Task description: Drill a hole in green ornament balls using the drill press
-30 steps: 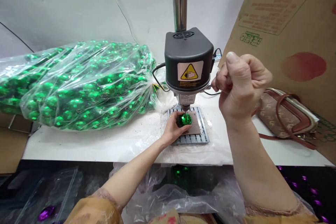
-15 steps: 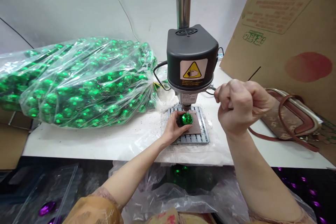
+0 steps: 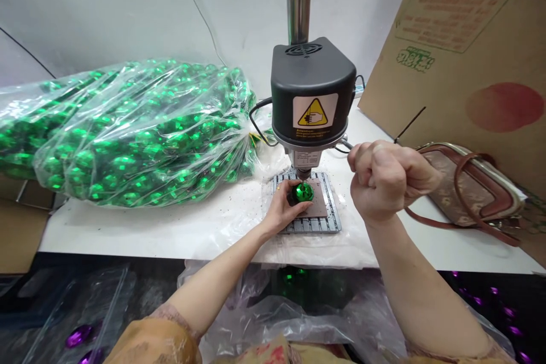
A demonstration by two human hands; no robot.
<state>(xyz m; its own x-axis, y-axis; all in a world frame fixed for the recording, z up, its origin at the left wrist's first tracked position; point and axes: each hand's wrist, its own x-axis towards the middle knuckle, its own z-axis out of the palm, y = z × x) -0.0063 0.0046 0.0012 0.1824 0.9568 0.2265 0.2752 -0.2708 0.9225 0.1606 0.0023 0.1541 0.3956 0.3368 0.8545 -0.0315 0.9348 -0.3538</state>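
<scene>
A small bench drill press (image 3: 313, 91) with a black motor housing stands on the table. Below its chuck (image 3: 303, 173), a shiny green faceted ball (image 3: 304, 193) rests on a brown pad (image 3: 318, 207) over the slotted metal base (image 3: 330, 224). My left hand (image 3: 285, 205) is closed around the ball's left side, thumb in front and fingers behind. The drill bit meets the top of the ball. My right hand (image 3: 384, 179) makes a fist at the right of the press, closed on its feed lever, which is mostly hidden inside the fist.
A large clear plastic bag (image 3: 140, 142) of green balls lies on the left of the white table (image 3: 140, 233). At the right are a brown handbag (image 3: 473, 187) and a cardboard box (image 3: 464, 68). Plastic sheeting (image 3: 273, 318) and purple shiny pieces (image 3: 79, 335) lie below the table edge.
My right fist has dipped very slightly, moving a little downward and left. My left hand and the green ball have stayed in place under the drill.
</scene>
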